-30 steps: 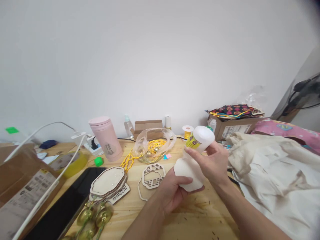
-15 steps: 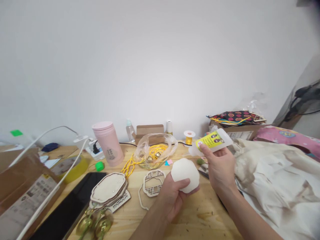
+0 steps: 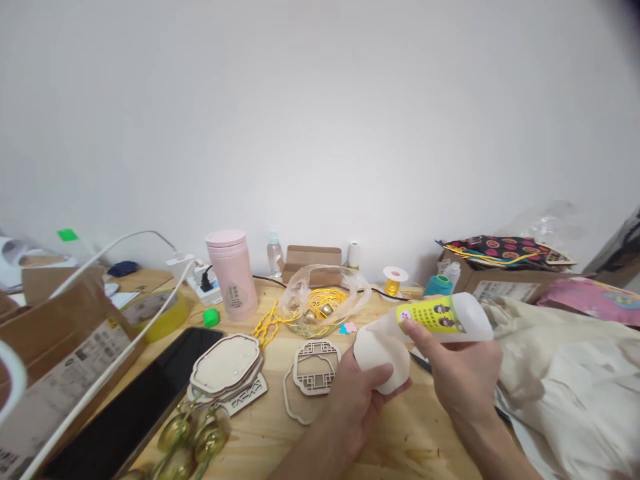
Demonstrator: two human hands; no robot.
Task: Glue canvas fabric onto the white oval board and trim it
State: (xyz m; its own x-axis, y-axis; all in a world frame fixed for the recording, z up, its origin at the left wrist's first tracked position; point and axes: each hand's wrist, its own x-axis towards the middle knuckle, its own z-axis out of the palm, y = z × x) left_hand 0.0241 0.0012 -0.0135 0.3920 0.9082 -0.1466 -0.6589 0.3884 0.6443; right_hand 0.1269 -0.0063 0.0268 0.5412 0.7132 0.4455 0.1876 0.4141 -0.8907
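Against a plain white wall [image 3: 320,133], over a pale wooden counter [image 3: 400,437], the left hand [image 3: 353,403] pinches a flat, white, scallop-edged piece [image 3: 383,363], smooth-faced and tilted, between thumb and fingers. Wrapped around a translucent-white plastic bottle with a yellow label [image 3: 443,315], the right hand [image 3: 465,373] points its nozzle at the piece's upper edge, though I can't tell whether they touch. Wood grain shows below both, between a pale wooden lattice cut-out [image 3: 316,382] and rumpled cream fabric [image 3: 570,380].

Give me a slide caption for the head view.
Over a wooden table, the left hand holds a white scalloped piece while the right hand points a yellow-labelled bottle toward it.
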